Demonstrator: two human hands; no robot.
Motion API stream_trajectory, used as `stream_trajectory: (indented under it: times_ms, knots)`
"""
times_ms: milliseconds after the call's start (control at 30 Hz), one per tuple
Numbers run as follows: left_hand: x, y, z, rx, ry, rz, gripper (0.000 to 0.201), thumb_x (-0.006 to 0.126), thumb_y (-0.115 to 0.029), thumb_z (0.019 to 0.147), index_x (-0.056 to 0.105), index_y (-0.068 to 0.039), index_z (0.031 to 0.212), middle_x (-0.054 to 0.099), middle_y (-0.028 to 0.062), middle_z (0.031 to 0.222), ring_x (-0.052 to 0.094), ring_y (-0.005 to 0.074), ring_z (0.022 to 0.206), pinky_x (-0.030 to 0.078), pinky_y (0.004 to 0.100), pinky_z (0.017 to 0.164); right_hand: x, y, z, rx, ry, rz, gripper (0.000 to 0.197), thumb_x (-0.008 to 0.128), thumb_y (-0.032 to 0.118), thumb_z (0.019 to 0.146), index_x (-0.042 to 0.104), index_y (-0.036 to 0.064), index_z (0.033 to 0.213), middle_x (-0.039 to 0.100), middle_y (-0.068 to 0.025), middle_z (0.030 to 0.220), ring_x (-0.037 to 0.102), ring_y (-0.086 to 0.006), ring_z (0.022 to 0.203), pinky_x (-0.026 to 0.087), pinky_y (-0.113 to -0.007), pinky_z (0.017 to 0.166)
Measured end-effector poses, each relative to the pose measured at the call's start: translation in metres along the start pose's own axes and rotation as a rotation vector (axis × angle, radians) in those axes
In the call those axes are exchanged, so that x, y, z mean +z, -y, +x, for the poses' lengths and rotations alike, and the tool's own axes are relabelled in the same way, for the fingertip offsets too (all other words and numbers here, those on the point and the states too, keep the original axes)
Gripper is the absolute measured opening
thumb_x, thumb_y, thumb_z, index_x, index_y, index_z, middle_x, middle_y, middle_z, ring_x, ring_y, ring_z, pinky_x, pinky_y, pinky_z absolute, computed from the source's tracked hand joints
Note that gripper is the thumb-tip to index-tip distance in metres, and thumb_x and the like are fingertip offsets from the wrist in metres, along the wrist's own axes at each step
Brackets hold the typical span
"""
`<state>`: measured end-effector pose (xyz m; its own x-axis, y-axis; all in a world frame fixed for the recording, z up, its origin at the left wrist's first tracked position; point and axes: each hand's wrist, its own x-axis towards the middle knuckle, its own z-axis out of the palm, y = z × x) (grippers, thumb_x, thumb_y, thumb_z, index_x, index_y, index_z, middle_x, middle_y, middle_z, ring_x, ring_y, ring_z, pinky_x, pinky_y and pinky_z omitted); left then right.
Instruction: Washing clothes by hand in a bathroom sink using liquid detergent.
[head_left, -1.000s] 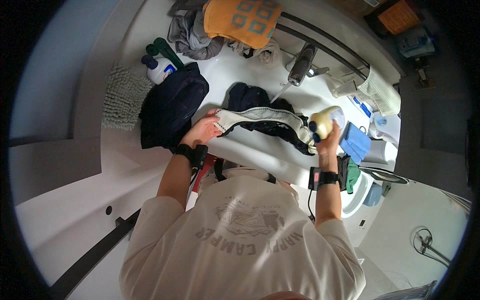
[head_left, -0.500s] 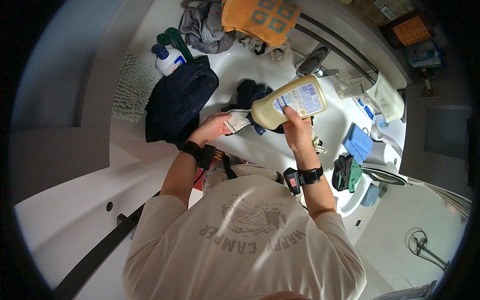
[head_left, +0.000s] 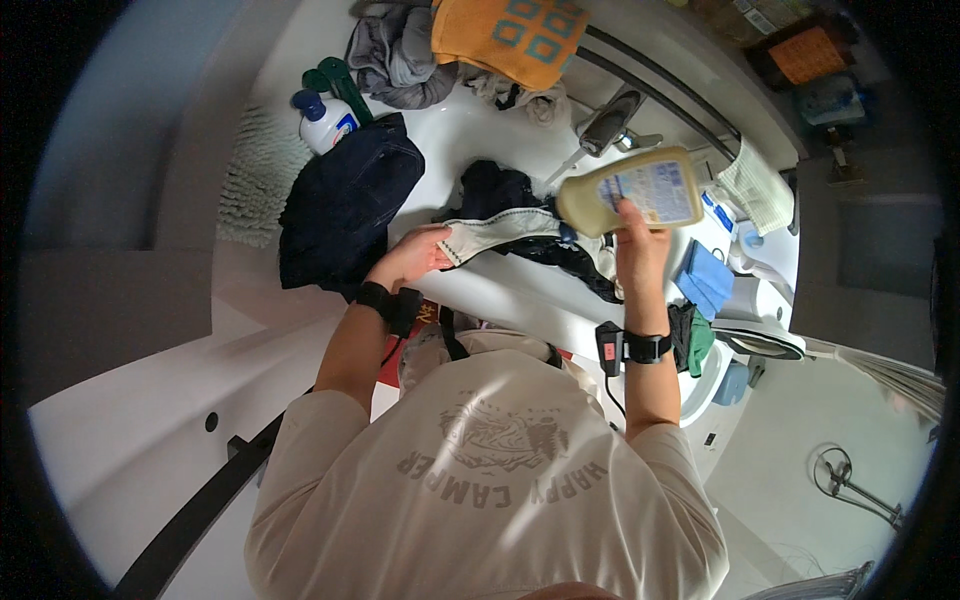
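Observation:
My left hand (head_left: 414,255) pinches one end of a white strip (head_left: 490,230) with a dotted dark edge, part of a dark garment (head_left: 494,188) bunched in the white sink (head_left: 440,135). My right hand (head_left: 643,250) grips a pale yellow squeeze bottle (head_left: 590,203) with a white and blue label. The bottle is tilted, its dark blue cap end low and to the left, over the right end of the white strip. Whether anything flows from it I cannot make out. A thin stream of water appears to run from the faucet (head_left: 610,122) behind the bottle.
Dark navy clothing (head_left: 350,195) lies over the sink's left edge, beside a white bottle with a blue cap (head_left: 325,122). Grey cloth (head_left: 400,60) and an orange towel (head_left: 510,40) are at the back. Folded blue cloths (head_left: 705,280) lie on the right.
My right hand has moved the bottle to the right, along the white strip. More of the strip now shows, stretched out from my left hand. Water now appears at the faucet.

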<state>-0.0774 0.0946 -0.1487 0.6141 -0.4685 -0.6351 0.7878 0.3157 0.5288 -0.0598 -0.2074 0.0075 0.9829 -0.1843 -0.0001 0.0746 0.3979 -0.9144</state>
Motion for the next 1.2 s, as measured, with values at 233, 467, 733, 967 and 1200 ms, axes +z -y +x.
stream_trajectory:
  times_ms: [233,467,733,967,1200]
  knots:
    - [-0.010,0.004,0.006,0.008,-0.008,-0.015,0.034,0.049,-0.028,0.086,0.051,-0.001,0.107,0.058,0.0140,0.099,0.057,0.0221,0.088,0.044,0.0311,0.080,-0.067,0.039,-0.009,-0.151,-0.256,-0.140,0.039,0.065,0.001,0.071,0.046,-0.0025,0.105,0.055,-0.0127,0.099,0.055,-0.0196,0.087,0.046,-0.028,0.074]
    - [0.002,-0.003,0.001,0.006,-0.025,-0.069,0.027,0.047,-0.021,0.087,0.050,-0.001,0.104,0.057,0.0150,0.101,0.057,0.0247,0.090,0.045,0.0346,0.079,-0.120,0.061,-0.047,-0.149,-0.456,-0.280,0.042,0.067,0.002,0.071,0.045,-0.0027,0.107,0.053,-0.0131,0.102,0.054,-0.0197,0.090,0.045,-0.028,0.079]
    - [-0.001,-0.005,0.003,-0.015,-0.006,-0.102,0.029,0.046,-0.018,0.087,0.049,0.001,0.108,0.056,0.0151,0.105,0.056,0.0258,0.094,0.045,0.0364,0.081,-0.141,0.062,-0.064,-0.143,-0.551,-0.022,0.038,0.063,0.010,0.077,0.045,-0.0005,0.109,0.053,-0.0130,0.104,0.055,-0.0206,0.094,0.048,-0.030,0.080]
    - [-0.008,-0.002,0.009,-0.021,0.006,-0.127,0.028,0.046,-0.017,0.087,0.049,0.002,0.108,0.056,0.0149,0.105,0.056,0.0260,0.095,0.045,0.0366,0.080,-0.150,0.030,-0.023,0.256,-0.589,0.788,0.030,0.052,0.024,0.084,0.054,0.0001,0.101,0.059,-0.0128,0.095,0.059,-0.0233,0.086,0.054,-0.030,0.073]
    - [-0.001,-0.005,-0.001,-0.048,-0.093,-0.069,0.033,0.047,-0.022,0.087,0.046,-0.001,0.113,0.054,0.0115,0.108,0.053,0.0208,0.098,0.041,0.0315,0.085,-0.201,0.003,0.054,0.605,-0.492,1.285,0.035,0.068,0.010,0.064,0.053,-0.0080,0.090,0.056,-0.0179,0.088,0.059,-0.0296,0.081,0.056,-0.034,0.068]
